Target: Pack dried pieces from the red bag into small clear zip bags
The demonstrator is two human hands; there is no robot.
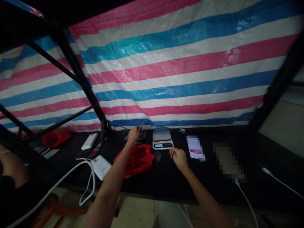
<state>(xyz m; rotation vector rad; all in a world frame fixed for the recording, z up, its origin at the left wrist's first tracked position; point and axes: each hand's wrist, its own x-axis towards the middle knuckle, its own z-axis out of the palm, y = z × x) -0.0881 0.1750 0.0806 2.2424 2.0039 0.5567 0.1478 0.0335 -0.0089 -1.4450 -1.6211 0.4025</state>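
My left hand (pixel 134 133) reaches to the back of the black table, its fingers closed on a thin, see-through plastic piece (pixel 142 127), perhaps a small bag. Beneath and behind it lie clear plastic bags (pixel 142 137), whose contents are too dark to tell. My right hand (pixel 178 157) is low over the table by the front right corner of a digital scale (pixel 161 136), fingers curled together; anything in them is too small to see. A small clear cup (pixel 157 155) stands in front of the scale. Under my left forearm sits an open red plastic bag (pixel 140 158), its inside dark.
Right of the scale lie a lit phone (pixel 196 148) and a blurred-out object (pixel 229 161) with a cable. A white power bank (pixel 101 167) with a thick white cable is at left. Black metal posts (pixel 71 63) frame a striped tarp (pixel 166 72). Another person's arm (pixel 13 166) shows far left.
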